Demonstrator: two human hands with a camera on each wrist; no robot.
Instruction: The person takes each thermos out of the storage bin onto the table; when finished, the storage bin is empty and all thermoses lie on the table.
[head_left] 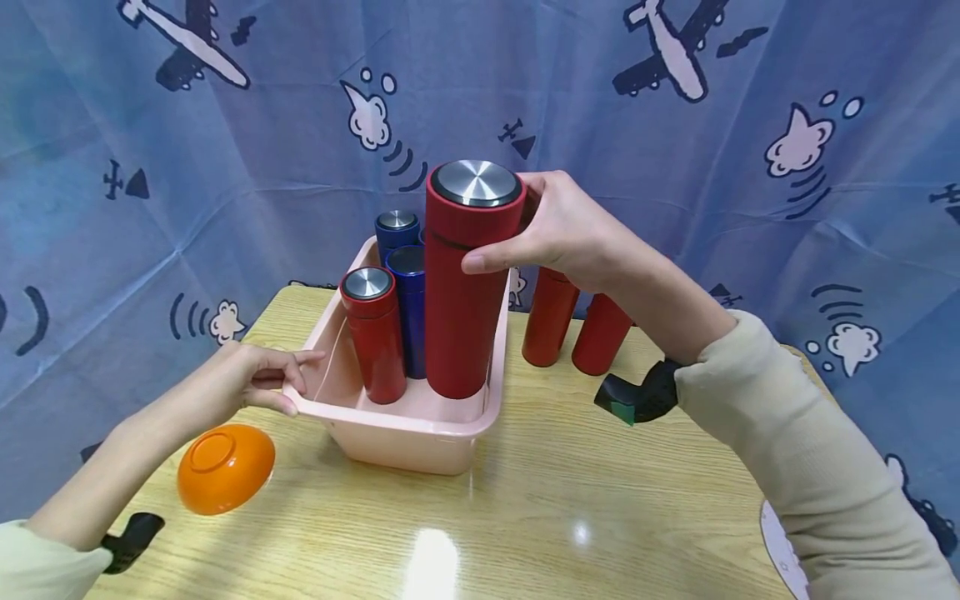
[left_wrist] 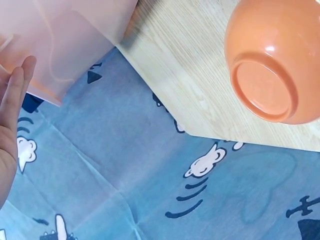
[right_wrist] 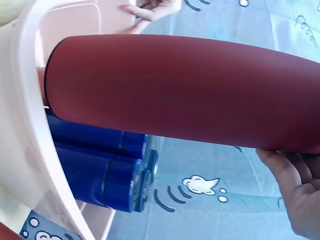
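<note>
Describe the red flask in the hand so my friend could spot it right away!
Find the pale pink tub on the wooden table. In the head view, the right hand grips a tall, silver-topped red flask at the tub's right side. It's the only one being held, and it looks bigger than the shiny red flask standing in the tub.

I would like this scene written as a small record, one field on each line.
Right grip: around tall red bottle, upright at pink tub
Bottle resting in tub: cannot tell
Left grip: holds tub by near left corner
Inside tub: second red bottle, blue bottles
Right of tub: two reddish bottles, partly hidden
Left of tub: orange bowl, upside down, on table
Behind: blue printed curtain
</note>
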